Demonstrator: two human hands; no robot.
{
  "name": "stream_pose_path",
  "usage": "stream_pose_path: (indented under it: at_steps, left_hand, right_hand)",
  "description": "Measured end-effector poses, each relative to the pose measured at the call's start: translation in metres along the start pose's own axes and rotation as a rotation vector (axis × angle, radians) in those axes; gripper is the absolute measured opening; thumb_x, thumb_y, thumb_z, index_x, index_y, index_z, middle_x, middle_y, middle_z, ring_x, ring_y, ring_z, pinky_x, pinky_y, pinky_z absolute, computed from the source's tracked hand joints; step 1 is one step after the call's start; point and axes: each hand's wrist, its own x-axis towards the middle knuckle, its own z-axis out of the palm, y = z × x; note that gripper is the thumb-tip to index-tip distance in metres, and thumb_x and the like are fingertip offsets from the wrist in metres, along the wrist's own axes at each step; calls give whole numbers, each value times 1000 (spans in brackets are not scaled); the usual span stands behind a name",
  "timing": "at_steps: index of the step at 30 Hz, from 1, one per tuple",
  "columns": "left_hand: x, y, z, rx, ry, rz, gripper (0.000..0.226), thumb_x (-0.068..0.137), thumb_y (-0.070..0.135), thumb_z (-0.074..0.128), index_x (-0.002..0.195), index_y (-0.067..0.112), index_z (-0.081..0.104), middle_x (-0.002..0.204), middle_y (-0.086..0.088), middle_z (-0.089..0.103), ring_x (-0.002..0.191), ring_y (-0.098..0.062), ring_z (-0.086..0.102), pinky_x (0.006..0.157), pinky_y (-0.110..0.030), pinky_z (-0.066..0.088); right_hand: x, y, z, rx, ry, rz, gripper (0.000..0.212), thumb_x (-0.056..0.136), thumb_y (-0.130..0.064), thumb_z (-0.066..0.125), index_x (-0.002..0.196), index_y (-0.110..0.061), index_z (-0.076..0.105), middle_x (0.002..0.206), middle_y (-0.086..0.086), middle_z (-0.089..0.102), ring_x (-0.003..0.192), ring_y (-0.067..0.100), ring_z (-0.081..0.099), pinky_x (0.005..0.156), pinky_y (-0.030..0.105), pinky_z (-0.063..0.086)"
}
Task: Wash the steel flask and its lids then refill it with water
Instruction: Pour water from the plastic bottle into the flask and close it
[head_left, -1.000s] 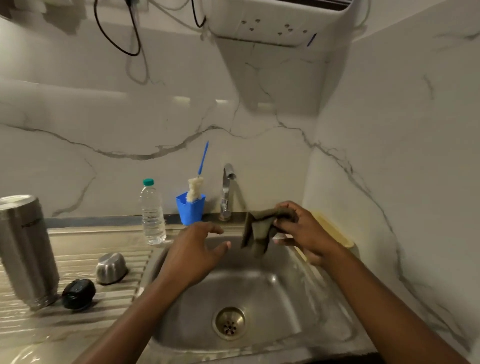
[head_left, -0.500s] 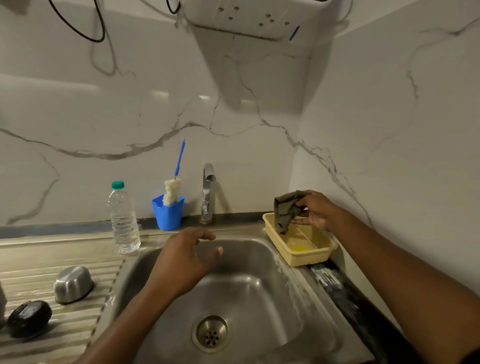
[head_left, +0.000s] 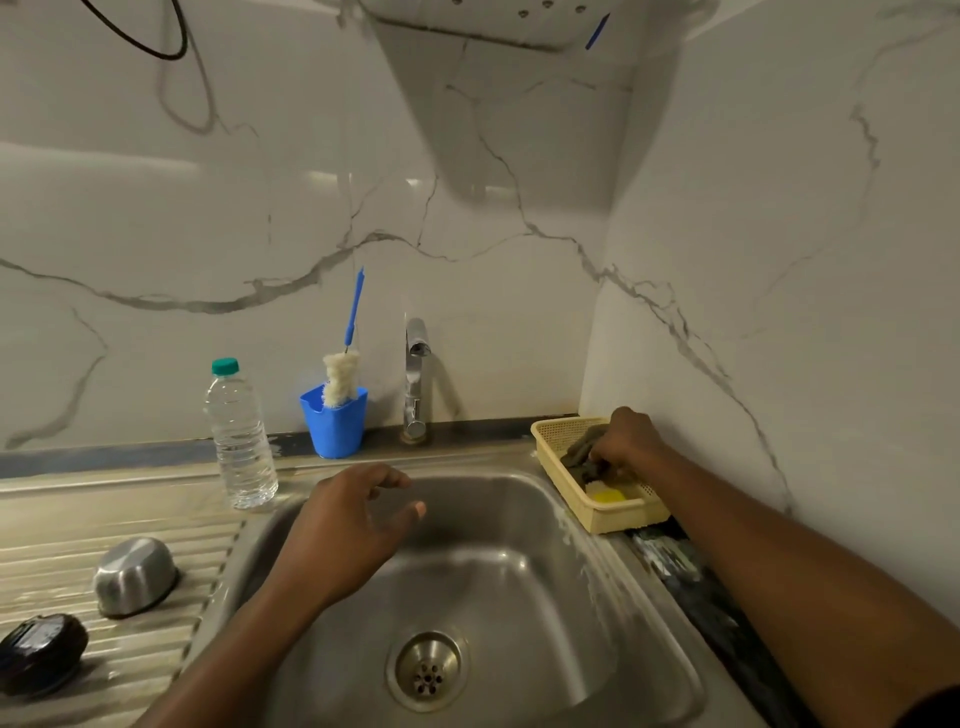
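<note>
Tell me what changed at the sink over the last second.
The right hand carried the dark cloth from above the sink rightward and down into the yellow basket, still gripping it. The left hand stays open over the sink. The steel lid, black lid and water bottle have not moved.

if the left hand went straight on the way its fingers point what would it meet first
Likely the sink's back wall, just below the tap; the left hand hovers in front of it, depth unclear.
</note>
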Motion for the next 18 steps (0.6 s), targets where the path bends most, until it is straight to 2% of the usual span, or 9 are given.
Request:
stream_pose_path:
  at_steps: [3, 5, 6, 8, 10, 13, 15, 18]
  left_hand:
    - [-1, -1, -5, 4, -4, 5, 31, 88, 49, 78, 116, 38, 71, 100, 28, 60, 102, 2, 60, 81, -22, 46]
    - [-4, -2, -10, 0, 1, 1, 31, 88, 50, 78, 116, 38, 72, 104, 24, 64, 103, 0, 62, 85, -27, 50]
    - [-5, -3, -12, -2, 9, -4, 31, 87, 51, 78, 115, 38, 72, 105, 23, 66, 103, 0, 63, 87, -29, 53]
    - [-8, -6, -19, -13, 15, -22, 31, 86, 52, 77, 113, 38, 73, 106, 22, 68, 103, 1, 64, 89, -31, 56]
    - [-14, -12, -28, -25, 25, -43, 29, 86, 51, 78, 111, 38, 73, 106, 23, 70, 102, 2, 65, 89, -31, 57]
    - [-23, -23, -47, -45, 63, -78, 26, 85, 47, 81, 109, 37, 74, 105, 22, 71, 100, 2, 66, 90, -30, 57]
    - [-30, -31, -60, -54, 91, -100, 23, 86, 43, 82, 107, 36, 74, 104, 21, 72, 99, 1, 66, 87, -29, 56]
    - [-41, -44, -81, -71, 143, -150, 25, 85, 45, 82, 108, 36, 75, 106, 21, 72, 101, 1, 66, 85, -29, 56]
  right_hand:
    - [-11, -5, -12, -103, 82, -48, 37, 84, -26, 83, 105, -7, 59, 104, 11, 65, 83, 24, 62, 62, 31, 49]
    - [-20, -8, -18, -160, 151, -111, 27, 87, -22, 78, 99, -9, 57, 106, 13, 67, 77, 22, 58, 57, 28, 44]
    - [-25, -11, -22, -161, 180, -147, 25, 89, -20, 76, 103, -8, 60, 108, 14, 68, 79, 22, 60, 59, 28, 47]
    - [-40, -24, -24, -106, 234, -260, 32, 92, -23, 73, 119, -7, 66, 115, 13, 70, 91, 26, 67, 73, 30, 55]
    - [-61, -46, -21, 4, 249, -399, 33, 94, -29, 71, 123, -12, 70, 116, 8, 73, 98, 24, 69, 85, 33, 58]
    - [-101, -94, -10, 84, 186, -590, 18, 94, -31, 68, 103, -18, 77, 98, 0, 76, 86, 16, 68, 85, 39, 61]
    - [-125, -129, 0, 103, 182, -703, 18, 92, -35, 66, 92, -20, 77, 88, 0, 75, 78, 16, 68, 79, 40, 61]
    - [-148, -182, 15, 155, 161, -833, 18, 88, -35, 64, 83, -20, 72, 91, 6, 76, 81, 20, 69, 80, 36, 55]
